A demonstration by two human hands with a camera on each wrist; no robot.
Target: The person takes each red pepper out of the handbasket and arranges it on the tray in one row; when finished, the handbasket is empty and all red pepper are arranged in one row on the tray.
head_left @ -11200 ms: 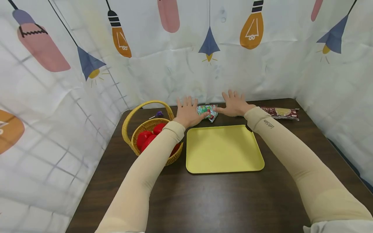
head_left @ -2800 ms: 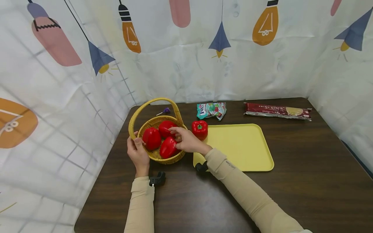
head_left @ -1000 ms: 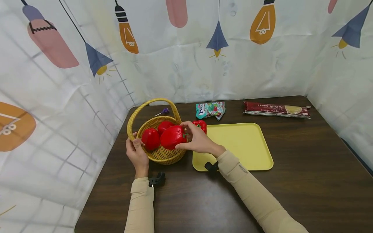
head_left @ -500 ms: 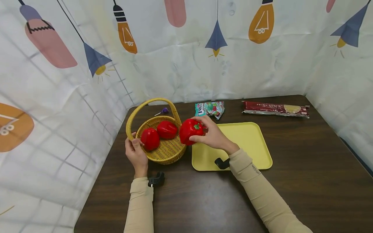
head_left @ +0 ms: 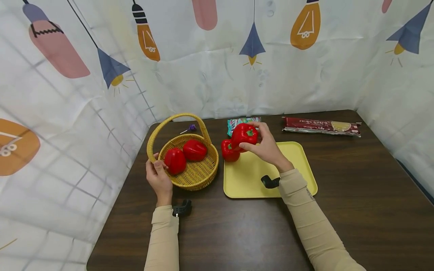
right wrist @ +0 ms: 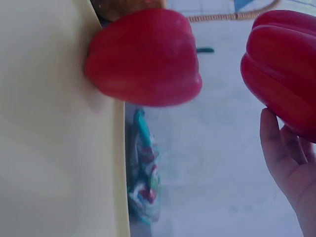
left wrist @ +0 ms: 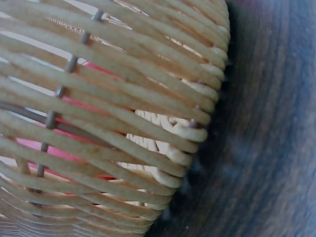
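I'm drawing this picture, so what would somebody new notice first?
Probably the shiny red pepper the right hand holds up, near another pepper on the yellow tray. Next, the woven basket left of it, with two peppers inside and the left hand gripping its side.

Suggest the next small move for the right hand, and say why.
Probably lower the held pepper onto the yellow tray, just right of the standing pepper: the right hand grips it raised clear of the tray, and bare yellow surface shows beside the standing one.
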